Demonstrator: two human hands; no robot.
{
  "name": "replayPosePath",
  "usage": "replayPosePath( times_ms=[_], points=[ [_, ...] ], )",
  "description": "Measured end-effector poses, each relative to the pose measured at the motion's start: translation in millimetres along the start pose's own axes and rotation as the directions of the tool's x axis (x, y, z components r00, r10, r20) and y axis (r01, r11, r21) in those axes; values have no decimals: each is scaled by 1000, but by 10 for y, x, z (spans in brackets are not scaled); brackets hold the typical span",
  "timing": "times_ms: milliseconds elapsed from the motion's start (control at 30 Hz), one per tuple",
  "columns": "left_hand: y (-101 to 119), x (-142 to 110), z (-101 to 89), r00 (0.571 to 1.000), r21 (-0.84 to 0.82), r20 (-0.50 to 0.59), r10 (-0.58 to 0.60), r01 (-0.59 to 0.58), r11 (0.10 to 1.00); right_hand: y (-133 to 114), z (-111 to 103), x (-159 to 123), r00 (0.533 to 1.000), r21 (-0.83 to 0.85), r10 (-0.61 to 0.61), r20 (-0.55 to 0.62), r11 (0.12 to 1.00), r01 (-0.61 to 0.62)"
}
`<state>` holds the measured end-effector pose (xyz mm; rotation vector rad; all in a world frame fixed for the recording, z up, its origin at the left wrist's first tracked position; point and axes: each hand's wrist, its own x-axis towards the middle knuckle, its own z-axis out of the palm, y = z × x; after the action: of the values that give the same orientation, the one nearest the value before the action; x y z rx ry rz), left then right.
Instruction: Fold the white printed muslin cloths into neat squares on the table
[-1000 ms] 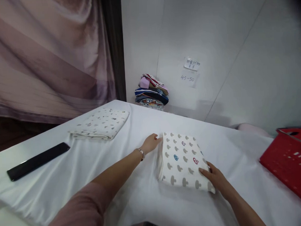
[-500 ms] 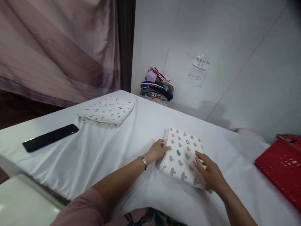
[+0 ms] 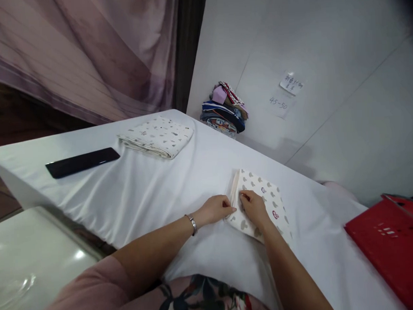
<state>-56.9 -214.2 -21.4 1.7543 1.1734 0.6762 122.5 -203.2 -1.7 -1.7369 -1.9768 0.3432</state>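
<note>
A folded white cloth printed with grey mouse-head shapes point(image 3: 267, 202) lies on the white-covered table point(image 3: 160, 193) in front of me. My left hand point(image 3: 215, 210), a bracelet on its wrist, grips the cloth's near left edge with curled fingers. My right hand point(image 3: 254, 207) rests on top of the cloth near that same edge, fingers bent and pressing on the fabric. A second folded white cloth with small prints point(image 3: 157, 137) lies farther away on the left.
A long black flat object point(image 3: 82, 162) lies on the table at the left. A stack of coloured folded fabrics point(image 3: 225, 111) sits against the far wall. A red plastic basket point(image 3: 395, 243) stands at the right. A pinkish curtain point(image 3: 88, 55) hangs behind.
My right hand slid from the cloth's right corner across to its left edge beside my left hand. The left hand moved down along the left edge. The view shifted leftward.
</note>
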Motion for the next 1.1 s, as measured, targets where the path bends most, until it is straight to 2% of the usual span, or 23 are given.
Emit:
replayPosePath(
  times_ms=[233, 433, 633, 800, 933, 1100],
  points=[
    [-6, -35, -3, 995, 9, 88, 39, -40, 999, 78, 126, -49, 999, 12, 18, -27, 1000, -18],
    [-2, -41, 19, 995, 71, 83, 55, -61, 996, 37, 106, -39, 999, 5, 37, -20, 999, -37],
    [-7, -24, -3, 989, 1, 136, 51, -52, 999, -32, 100, -105, 999, 66, 34, -38, 997, -31],
    [-24, -12, 51, 997, -39, 82, -10, 13, 999, -1, 100, -152, 1000, 139, 5, -28, 990, -1],
    [-19, -14, 85, 999, 11, 48, -7, 7, 1000, 12, 95, -150, 996, 70, -88, 13, 994, 87],
    [-14, -10, 76, 998, 48, 62, 14, -17, 999, -14, 39, -108, 984, -98, -136, 113, 984, 148]
  ],
)
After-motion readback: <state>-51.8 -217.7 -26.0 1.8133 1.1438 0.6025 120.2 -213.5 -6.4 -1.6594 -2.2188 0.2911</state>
